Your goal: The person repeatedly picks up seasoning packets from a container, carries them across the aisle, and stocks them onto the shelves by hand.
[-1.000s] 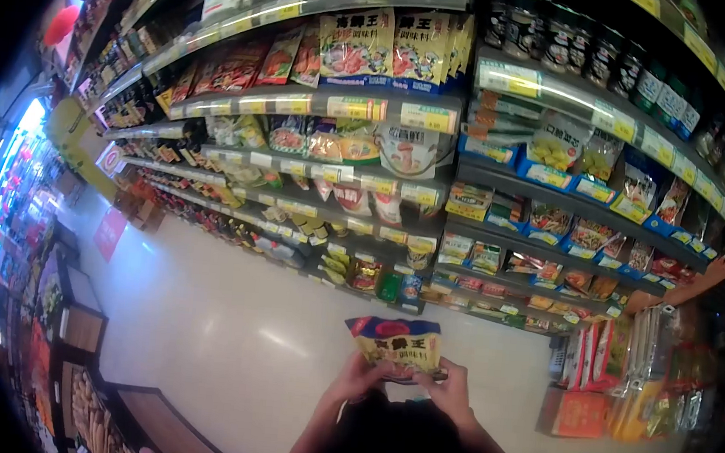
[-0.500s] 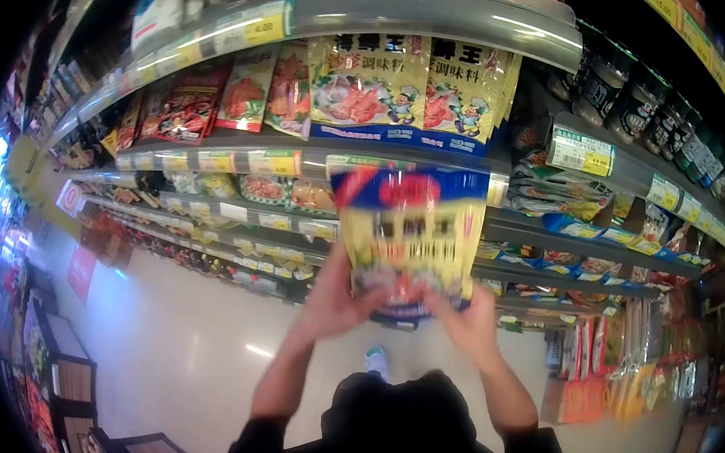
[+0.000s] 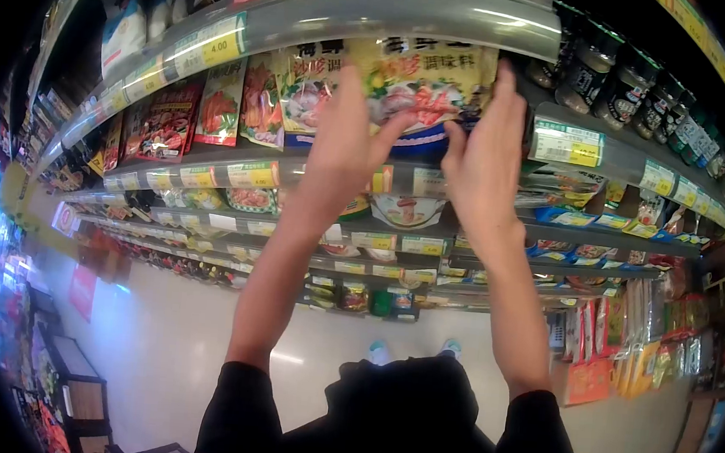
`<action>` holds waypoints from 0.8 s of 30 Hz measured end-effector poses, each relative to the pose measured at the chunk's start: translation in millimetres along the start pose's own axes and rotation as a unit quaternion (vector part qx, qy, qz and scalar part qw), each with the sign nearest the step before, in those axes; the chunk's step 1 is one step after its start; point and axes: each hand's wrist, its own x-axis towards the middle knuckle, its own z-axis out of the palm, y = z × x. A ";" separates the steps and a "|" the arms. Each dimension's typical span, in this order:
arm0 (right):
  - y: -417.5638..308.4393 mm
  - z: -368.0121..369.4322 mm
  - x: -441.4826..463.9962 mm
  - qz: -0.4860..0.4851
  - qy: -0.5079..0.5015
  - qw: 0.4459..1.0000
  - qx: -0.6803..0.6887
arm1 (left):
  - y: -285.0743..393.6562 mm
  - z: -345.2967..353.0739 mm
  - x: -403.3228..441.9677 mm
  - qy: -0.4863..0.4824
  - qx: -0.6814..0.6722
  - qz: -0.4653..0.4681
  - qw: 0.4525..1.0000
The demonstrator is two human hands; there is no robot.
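Both hands are raised to the shelf below the top ledge, around a yellow and blue seasoning packet [image 3: 420,95]. My left hand [image 3: 348,140] grips its left side, with the thumb on the packet's front. At the right edge, my right hand [image 3: 489,155] holds it, thumb near the lower corner and fingers pointing up. The packet stands upright at the shelf opening, its top partly hidden by the ledge above. A matching packet [image 3: 305,94] shows behind and to the left of my left hand.
Red seasoning packets [image 3: 165,121] stand to the left on the same shelf. Dark-capped spice jars [image 3: 592,70] line the right shelf. A curved ledge [image 3: 354,13] with price labels juts out above the hands. Hanging packets [image 3: 597,330] are at the lower right.
The held packet has moved up and forward from in front of the body onto the shelf. Both arms are now stretched out, and the shelves appear closer than at first.
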 end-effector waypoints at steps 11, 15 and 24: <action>-1.2 -12.5 -0.3 -0.009 -0.069 0.997 -0.016 | -19.4 6.2 22.3 0.020 0.249 0.233 0.940; -0.7 -11.3 0.9 -0.003 -0.078 0.997 -0.024 | -16.1 -13.8 19.7 -0.053 0.235 0.257 0.936; 8.6 5.3 4.8 0.002 -0.073 0.997 -0.027 | -18.6 -5.7 19.0 -0.031 0.245 0.253 0.935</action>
